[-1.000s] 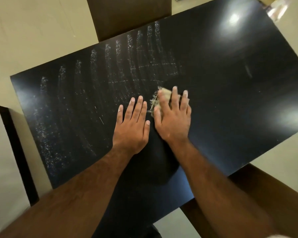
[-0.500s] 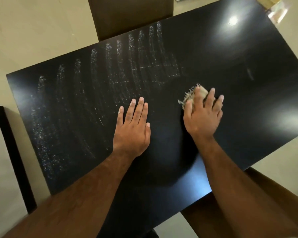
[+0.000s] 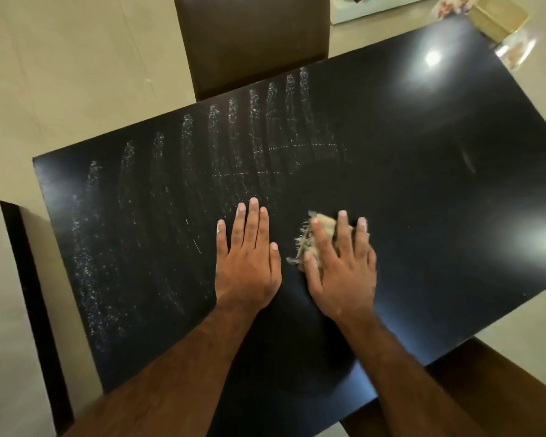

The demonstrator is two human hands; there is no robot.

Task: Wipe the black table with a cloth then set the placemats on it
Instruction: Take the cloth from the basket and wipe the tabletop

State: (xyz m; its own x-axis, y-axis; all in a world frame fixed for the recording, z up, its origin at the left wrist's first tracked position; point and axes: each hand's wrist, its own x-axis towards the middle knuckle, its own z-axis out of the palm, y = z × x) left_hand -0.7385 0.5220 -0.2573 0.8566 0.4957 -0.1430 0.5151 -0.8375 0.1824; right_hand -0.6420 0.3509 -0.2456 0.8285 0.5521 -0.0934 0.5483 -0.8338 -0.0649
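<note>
Pale wipe streaks (image 3: 183,190) cover the left half of the black surface (image 3: 454,200). The left hand (image 3: 248,263) lies flat on it, grip apart, fingers straight, holding nothing. Just beside it, the frayed beige cloth (image 3: 323,225) sits under the right hand (image 3: 344,272), whose straight fingers press it down, grip apart too.

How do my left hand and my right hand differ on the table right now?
The left hand lies on the bare black table; the right hand presses a frayed beige cloth. The left hand's fingers sit close together; the right hand's are spread. The left hand borders the whitish streaks; the right hand is on glossier surface. Both are palm down.
</note>
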